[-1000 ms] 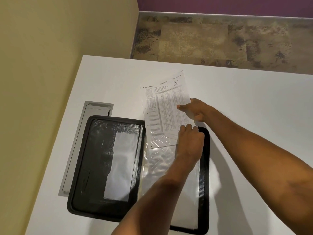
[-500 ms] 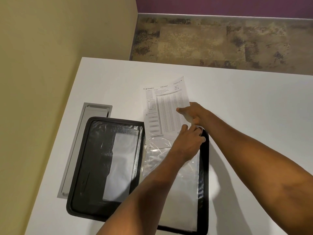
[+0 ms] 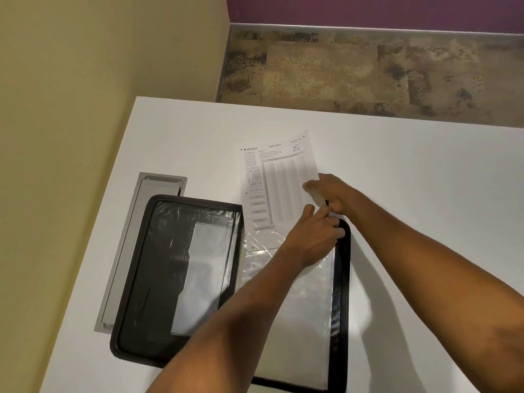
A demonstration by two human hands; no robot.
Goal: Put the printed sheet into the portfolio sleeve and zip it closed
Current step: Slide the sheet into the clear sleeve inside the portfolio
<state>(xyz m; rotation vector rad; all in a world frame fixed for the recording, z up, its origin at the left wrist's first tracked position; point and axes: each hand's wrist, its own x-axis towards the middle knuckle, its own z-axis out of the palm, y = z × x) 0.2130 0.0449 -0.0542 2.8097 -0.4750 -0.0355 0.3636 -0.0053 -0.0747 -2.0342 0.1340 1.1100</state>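
Note:
A black zip portfolio lies open on the white table. Its right half carries a clear plastic sleeve. The printed sheet stands partly inside the sleeve's top opening, with most of it still sticking out toward the far side. My right hand pinches the sheet's right edge. My left hand pinches the sleeve's top right edge just below it, fingers curled at the opening. The sheet's lower right corner is hidden by both hands.
A grey metal cable hatch is set into the table just left of the portfolio. A beige wall runs along the left side. Carpeted floor lies beyond the table's far edge.
The sheet has slid a little deeper into the sleeve. Both hands moved slightly nearer with it, and my left hand shifted right to the sleeve's corner.

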